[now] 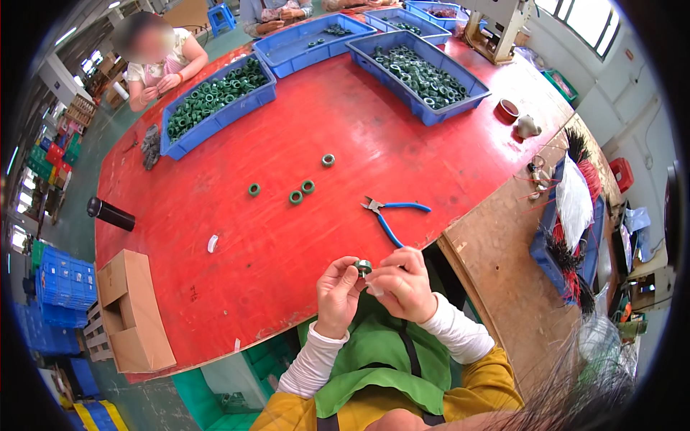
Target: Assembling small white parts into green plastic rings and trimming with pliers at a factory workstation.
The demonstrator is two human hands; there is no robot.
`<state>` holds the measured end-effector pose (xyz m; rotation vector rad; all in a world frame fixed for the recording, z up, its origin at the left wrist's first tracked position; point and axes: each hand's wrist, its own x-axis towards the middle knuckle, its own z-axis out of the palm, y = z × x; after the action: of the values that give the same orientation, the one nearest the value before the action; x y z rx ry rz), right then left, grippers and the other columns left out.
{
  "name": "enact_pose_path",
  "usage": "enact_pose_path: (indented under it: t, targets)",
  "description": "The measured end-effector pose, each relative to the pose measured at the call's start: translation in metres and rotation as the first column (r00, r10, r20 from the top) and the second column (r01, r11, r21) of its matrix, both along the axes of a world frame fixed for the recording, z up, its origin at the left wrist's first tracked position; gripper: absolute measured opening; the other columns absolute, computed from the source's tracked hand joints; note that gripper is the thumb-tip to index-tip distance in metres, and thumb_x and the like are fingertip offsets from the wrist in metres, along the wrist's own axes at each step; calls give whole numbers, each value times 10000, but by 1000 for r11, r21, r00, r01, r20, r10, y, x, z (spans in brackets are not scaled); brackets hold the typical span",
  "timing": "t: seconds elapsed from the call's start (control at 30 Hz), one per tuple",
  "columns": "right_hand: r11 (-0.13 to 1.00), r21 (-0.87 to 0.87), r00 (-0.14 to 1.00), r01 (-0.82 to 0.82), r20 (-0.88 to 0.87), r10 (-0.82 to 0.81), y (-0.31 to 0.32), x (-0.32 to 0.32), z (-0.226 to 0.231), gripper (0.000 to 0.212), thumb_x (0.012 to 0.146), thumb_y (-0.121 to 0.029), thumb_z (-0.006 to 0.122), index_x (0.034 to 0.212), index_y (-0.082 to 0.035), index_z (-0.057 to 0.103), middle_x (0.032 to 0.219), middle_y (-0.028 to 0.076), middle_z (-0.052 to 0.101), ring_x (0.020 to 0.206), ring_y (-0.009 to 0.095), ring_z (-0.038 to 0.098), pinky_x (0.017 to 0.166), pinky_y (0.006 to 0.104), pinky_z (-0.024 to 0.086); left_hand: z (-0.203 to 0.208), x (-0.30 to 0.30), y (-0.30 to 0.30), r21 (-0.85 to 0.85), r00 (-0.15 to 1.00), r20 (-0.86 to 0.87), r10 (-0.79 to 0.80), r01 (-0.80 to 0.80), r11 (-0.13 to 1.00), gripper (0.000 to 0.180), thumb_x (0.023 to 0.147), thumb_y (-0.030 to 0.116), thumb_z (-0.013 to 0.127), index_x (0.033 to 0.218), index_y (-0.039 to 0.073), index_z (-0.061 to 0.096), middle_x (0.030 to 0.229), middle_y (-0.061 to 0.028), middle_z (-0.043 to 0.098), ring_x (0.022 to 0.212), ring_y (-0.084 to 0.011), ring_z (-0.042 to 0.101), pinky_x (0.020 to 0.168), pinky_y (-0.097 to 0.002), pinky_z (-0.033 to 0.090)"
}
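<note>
Close to the table's front edge, my left hand [336, 296] pinches a small green ring [362, 266] between thumb and fingertips. Beside it my right hand [407, 289] is closed, its fingertips against the ring's lower right side. A small whitish bit shows at those fingertips, too blurred to name. Just beyond my hands lie diagonal cutters [384, 212] with blue handles, jaws toward the far left. Farther out on the red table [237, 273] are several loose green rings, among them one ring [328, 160] apart from a touching pair [302, 192].
Blue trays of green rings stand at the far left [268, 90] and far right [431, 115]. A tape roll [507, 110] is at the right, a black bottle [111, 214] and cardboard box [147, 316] at the left. Wire bundles fill a bin [550, 255]. A co-worker [154, 61] sits across.
</note>
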<state>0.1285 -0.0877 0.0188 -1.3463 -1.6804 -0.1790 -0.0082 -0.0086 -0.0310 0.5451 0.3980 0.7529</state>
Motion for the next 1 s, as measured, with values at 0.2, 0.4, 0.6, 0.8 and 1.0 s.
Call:
enact_pose_path:
  t: [0.2,0.4,0.6,0.8,1.0]
  targets:
    - [998,-28,997,60,51,-59,-7,-1,-8,225,632,-105,708,829,-113,599,855,-20,643,868,213,540,805,388,416,0,2,-4,-176,995,84,-51,65,982,145,926,83,547,1053,18,567,968,-107,646,898,-219,640,790,-351,546]
    - [993,-54,981,108,-156,-115,-6,4,3,210,652,-85,725,825,-115,609,825,-19,643,827,200,537,759,347,382,4,1,-12,49,999,-34,29,-27,998,144,925,72,547,1047,0,566,974,-106,646,888,-204,641,808,-362,547]
    - [975,-103,962,198,-171,-213,3,11,8,167,675,-101,728,789,-117,608,761,-16,601,792,209,532,728,342,384,10,-4,-13,254,994,-113,-5,33,967,172,918,104,571,1032,-25,576,951,-99,649,846,-194,649,808,-358,550]
    - [975,-201,962,92,-236,-139,7,12,3,157,724,-100,714,821,-85,591,771,15,598,791,210,558,701,328,421,14,-13,-8,216,986,-84,-146,161,963,171,917,106,573,1032,-21,583,960,-85,626,870,-192,642,800,-357,553]
    - [910,-335,700,-243,-710,-75,1,5,-24,177,815,-85,674,943,8,595,818,73,606,710,161,603,664,276,480,8,-13,-5,145,983,-3,-181,179,973,165,911,101,579,1046,7,588,1028,-74,582,906,-210,635,816,-378,556]
